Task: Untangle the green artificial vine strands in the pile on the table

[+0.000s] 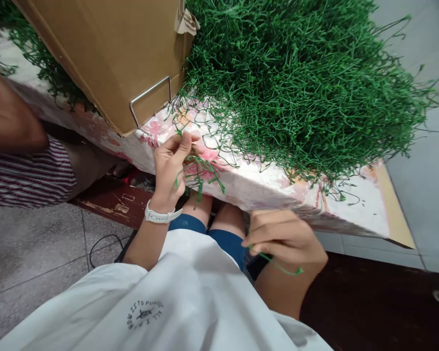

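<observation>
My left hand (171, 165), with a white band on its wrist, is closed around a small bunch of green plastic stems (205, 173) whose ends hang below the fingers. It is just above the near edge of the flowered cloth. Lower and to the right, my right hand (283, 236) pinches one thin green stem (283, 267) that trails toward the forearm. The hands are well apart. A large heap of the same green stems (307, 87) covers the table beyond them, with loose strands reaching its front edge.
A tall cardboard box (120, 53) stands on the flowered tablecloth (256, 187) at left, a bent metal wire stand (149, 92) against it. Another person's arm (10, 112) is at far left, near more green stems (47, 73). A tiled wall (417, 195) borders the right.
</observation>
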Available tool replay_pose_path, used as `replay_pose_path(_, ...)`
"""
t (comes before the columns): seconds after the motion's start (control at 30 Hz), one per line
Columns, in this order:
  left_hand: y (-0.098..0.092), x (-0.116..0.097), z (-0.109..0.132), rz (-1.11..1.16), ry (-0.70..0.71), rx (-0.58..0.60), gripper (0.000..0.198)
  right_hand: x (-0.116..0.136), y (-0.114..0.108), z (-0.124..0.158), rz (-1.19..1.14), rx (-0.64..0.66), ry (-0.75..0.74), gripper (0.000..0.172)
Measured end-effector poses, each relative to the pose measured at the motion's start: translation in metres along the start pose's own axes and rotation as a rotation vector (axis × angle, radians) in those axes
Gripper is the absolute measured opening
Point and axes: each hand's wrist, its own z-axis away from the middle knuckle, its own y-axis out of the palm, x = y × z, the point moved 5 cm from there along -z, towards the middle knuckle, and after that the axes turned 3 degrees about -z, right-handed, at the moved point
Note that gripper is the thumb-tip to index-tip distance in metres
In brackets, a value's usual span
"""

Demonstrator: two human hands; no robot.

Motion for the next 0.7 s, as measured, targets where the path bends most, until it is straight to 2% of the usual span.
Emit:
replay_pose_path(0.03, 0.004, 0.003, 0.004, 0.003, -0.038, 0.024, 0.042, -0.003, -0.016, -0.003, 0.033, -0.112, -0.02, 0.009)
replay_pose_path(0.07, 0.007, 0.006, 0.008, 0.007, -0.067, 0.045, 0.043, -0.009, -0.037, -0.005, 0.053, -0.28, -0.023, 0.009)
replay_pose_path(0.13, 0.013, 0.01, 0.015, 0.017, -0.105, 0.082, 0.044, -0.029, -0.086, -0.001, 0.088, -0.756, -0.045, 0.022)
replay_pose_path(0.17, 0.015, 0.011, 0.018, 0.021, -0.114, 0.097, 0.044, -0.049, -0.102, -0.001, 0.079, -0.822, 0.11, 0.028)
replay_pose_path(0.2, 0.017, 0.012, 0.019, 0.025, -0.116, 0.105, 0.044, -0.06, -0.117, 0.002, 0.147, -0.967, 0.113, 0.034)
replay_pose_path(0.23, 0.018, 0.012, 0.021, 0.03, -0.112, 0.111, 0.043, -0.068, -0.124, 0.004, 0.263, -1.055, 0.136, 0.047)
replay_pose_path(0.27, 0.019, 0.011, 0.021, 0.035, -0.102, 0.115, 0.043, -0.073, -0.125, 0.005, 0.36, -1.108, 0.155, 0.051)
replay_pose_path(0.3, 0.019, 0.01, 0.022, 0.039, -0.087, 0.119, 0.042, -0.073, -0.12, 0.005, 0.416, -1.143, 0.153, 0.046)
replay_pose_path(0.37, 0.02, 0.008, 0.022, 0.035, -0.042, 0.121, 0.043, -0.066, -0.092, 0.003, 0.435, -1.148, 0.154, 0.02)
replay_pose_path(0.4, 0.02, 0.008, 0.023, 0.025, -0.018, 0.12, 0.043, -0.058, -0.073, 0.0, 0.456, -1.104, 0.137, 0.014)
replay_pose_path(0.47, 0.022, 0.008, 0.024, -0.009, 0.021, 0.119, 0.043, -0.04, -0.033, -0.013, 0.511, -0.893, 0.083, 0.01)
replay_pose_path(0.53, 0.024, 0.009, 0.027, -0.045, 0.042, 0.121, 0.041, -0.029, -0.004, -0.026, 0.618, -0.687, 0.056, 0.015)
replay_pose_path(0.6, 0.027, 0.009, 0.031, -0.077, 0.051, 0.125, 0.04, -0.028, 0.008, -0.033, 0.743, -0.59, 0.04, 0.015)
replay_pose_path(0.7, 0.03, 0.008, 0.035, -0.119, 0.055, 0.158, 0.039, -0.033, 0.003, -0.032, 0.874, -0.597, 0.025, 0.009)
